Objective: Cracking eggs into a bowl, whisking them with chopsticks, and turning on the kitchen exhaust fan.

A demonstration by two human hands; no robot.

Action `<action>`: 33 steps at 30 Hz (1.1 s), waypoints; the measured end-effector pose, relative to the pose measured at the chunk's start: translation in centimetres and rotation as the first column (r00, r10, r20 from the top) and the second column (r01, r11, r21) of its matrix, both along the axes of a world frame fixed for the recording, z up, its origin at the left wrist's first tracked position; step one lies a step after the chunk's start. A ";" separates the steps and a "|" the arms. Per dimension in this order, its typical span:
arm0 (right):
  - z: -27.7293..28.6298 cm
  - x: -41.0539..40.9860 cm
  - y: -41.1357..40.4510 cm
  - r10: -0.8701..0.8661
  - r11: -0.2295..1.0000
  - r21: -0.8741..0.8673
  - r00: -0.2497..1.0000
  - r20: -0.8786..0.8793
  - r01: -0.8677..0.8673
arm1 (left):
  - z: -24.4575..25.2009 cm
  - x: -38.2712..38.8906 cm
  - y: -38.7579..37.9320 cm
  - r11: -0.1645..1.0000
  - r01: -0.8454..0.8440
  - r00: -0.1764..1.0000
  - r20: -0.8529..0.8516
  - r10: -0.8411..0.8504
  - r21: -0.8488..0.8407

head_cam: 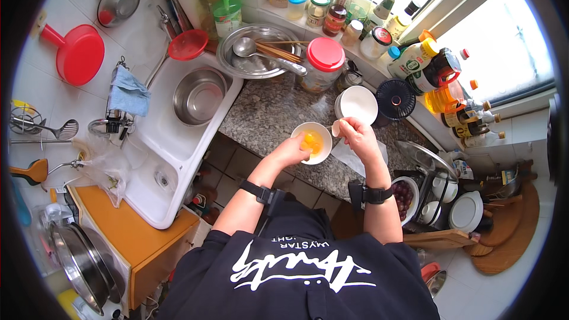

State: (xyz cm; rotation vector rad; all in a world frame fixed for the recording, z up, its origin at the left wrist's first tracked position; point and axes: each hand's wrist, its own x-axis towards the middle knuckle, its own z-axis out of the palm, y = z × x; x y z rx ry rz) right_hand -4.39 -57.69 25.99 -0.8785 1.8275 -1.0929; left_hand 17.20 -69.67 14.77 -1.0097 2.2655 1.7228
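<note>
Raw eggs with several yellow yolks lie in a white bowl (326, 153) on the granite counter. My left hand (292, 150) is over the bowl's left rim, its fingertips close to the egg. Those fingertips are partly hidden, so I cannot tell whether they pinch anything or grip the rim. Just right of the bowl, my right hand (355, 135) pinches a piece of eggshell (335, 129) between thumb and fingers. Stacked white bowls (359, 104) stand just beyond that hand. Beneath the right wrist lies a white sheet (349, 155), perhaps paper or plastic.
A white double sink (164, 146) with a steel basin (200, 98) is at left. Behind the bowl stand a red-lidded jar (326, 55) and a metal basin (231, 60) holding a ladle (266, 55). Bottles line the windowsill; grapes (402, 200) and a dish rack are at right.
</note>
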 end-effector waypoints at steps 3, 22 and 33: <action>1.5 0.4 -0.2 -0.005 0.999 -0.038 1.000 -0.016 0.004 | 0.7 0.7 -0.5 0.998 0.012 0.998 0.054 -0.015 0.063; -12.5 -0.3 1.7 0.081 0.963 0.267 0.978 -0.192 -0.027 | -5.4 2.3 0.2 0.929 -0.266 0.964 0.060 0.260 0.257; -13.6 -3.0 4.6 -0.075 0.927 0.349 0.980 -0.183 0.136 | -3.8 4.2 -0.2 0.854 -0.257 0.966 0.104 0.236 0.452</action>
